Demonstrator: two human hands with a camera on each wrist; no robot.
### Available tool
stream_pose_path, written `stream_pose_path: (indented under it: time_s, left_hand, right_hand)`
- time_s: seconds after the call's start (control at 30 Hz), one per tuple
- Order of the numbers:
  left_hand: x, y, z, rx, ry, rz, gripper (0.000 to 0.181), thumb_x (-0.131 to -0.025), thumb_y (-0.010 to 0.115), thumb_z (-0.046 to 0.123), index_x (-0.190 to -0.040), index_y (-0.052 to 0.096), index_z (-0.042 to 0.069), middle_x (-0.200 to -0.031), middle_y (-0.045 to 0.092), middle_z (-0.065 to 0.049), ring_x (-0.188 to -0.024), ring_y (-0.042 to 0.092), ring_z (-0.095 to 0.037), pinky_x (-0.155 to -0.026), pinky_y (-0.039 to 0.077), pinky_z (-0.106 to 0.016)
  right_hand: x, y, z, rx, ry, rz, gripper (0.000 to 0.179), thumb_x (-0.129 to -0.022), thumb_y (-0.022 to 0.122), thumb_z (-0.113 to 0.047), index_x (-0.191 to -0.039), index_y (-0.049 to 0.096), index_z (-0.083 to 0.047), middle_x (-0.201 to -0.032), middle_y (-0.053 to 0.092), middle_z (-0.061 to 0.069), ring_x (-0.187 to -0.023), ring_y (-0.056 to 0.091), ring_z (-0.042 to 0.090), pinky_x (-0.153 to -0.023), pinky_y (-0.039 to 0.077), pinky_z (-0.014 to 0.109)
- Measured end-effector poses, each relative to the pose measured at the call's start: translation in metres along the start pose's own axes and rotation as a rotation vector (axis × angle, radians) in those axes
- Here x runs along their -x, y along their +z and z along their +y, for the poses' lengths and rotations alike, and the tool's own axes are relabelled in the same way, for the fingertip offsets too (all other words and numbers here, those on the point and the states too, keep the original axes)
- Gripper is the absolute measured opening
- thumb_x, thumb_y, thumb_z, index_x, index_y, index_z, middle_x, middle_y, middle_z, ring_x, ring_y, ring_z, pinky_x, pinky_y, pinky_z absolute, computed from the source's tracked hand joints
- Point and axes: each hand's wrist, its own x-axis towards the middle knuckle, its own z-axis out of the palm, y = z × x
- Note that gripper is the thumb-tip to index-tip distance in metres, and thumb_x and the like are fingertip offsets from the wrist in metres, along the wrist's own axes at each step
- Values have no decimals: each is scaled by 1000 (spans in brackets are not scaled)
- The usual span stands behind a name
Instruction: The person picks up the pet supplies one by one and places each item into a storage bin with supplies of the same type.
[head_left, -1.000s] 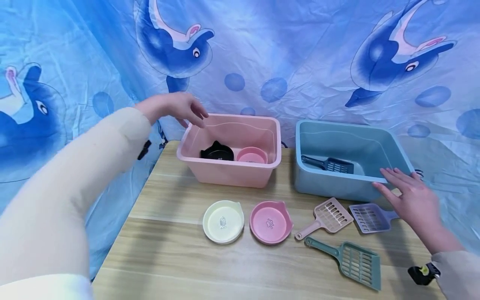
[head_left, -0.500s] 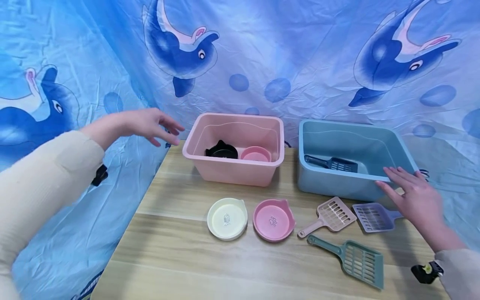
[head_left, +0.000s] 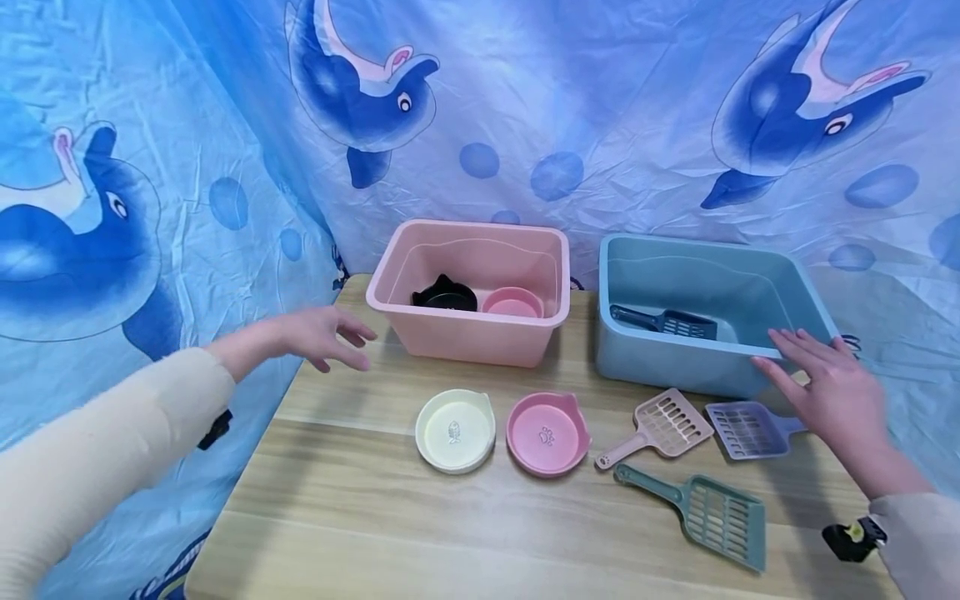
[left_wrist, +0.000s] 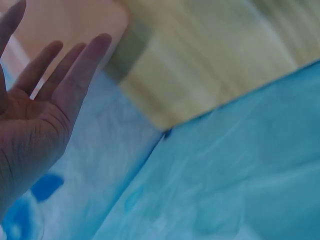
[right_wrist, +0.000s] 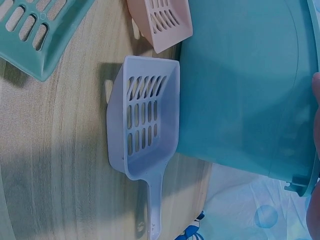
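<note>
My left hand (head_left: 322,337) hovers over the table's left edge with fingers loosely spread, holding nothing. Nearest to it stands the pink bin (head_left: 468,333), which has a black cat-eared bowl (head_left: 447,295) and a pink bowl (head_left: 513,302) inside. The blue bin (head_left: 675,364) stands to the right with a dark blue litter scoop (head_left: 663,322) in it. My right hand (head_left: 836,392) rests on that bin's front rim near its right corner, fingers extended. Below this hand lies a purple litter scoop (right_wrist: 145,117), its handle partly hidden in the head view.
On the table (head_left: 360,517) a cream bowl (head_left: 455,431) and a pink eared bowl (head_left: 548,435) sit side by side. A light pink scoop (head_left: 663,425) and a green scoop (head_left: 701,515) lie to their right. A dolphin-print curtain (head_left: 525,100) hangs behind.
My left hand has drawn away from the pink bin's left rim, first leftward, then down toward the table's left edge. The right hand has stayed on the blue bin's rim.
</note>
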Motion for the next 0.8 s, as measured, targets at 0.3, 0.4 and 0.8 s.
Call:
stream_pose_path:
  time_s: [0.3,0.4,0.8]
  left_hand:
    - [-33,58,-19,134,49,24,73,-93,84,27,-151,53,-5,-150,55,-32,-134,60,-42,-82,66,-45]
    - [-42,74,-22,172,63,39,72,-93,84,26,-151,54,-5,-148,58,-32,-129,64,-38,-81,66,-44]
    - [-63,126,-28,391,40,108,65,-91,85,18,-145,59,-7,-130,71,-23,-103,73,-23,-77,67,-45]
  right_hand:
    - [-4,-1,0,8,21,-44,59,-99,73,-48,-144,68,-9,-133,70,24,-122,66,50,-130,27,49]
    - [-4,-1,0,11,18,-37,59,-99,74,-47,-143,68,-9,-133,70,24,-122,66,50,-129,28,50]
    - [0,4,1,12,-1,17,88,-99,43,-81,-142,69,-9,-132,71,23,-121,67,49,-128,31,51]
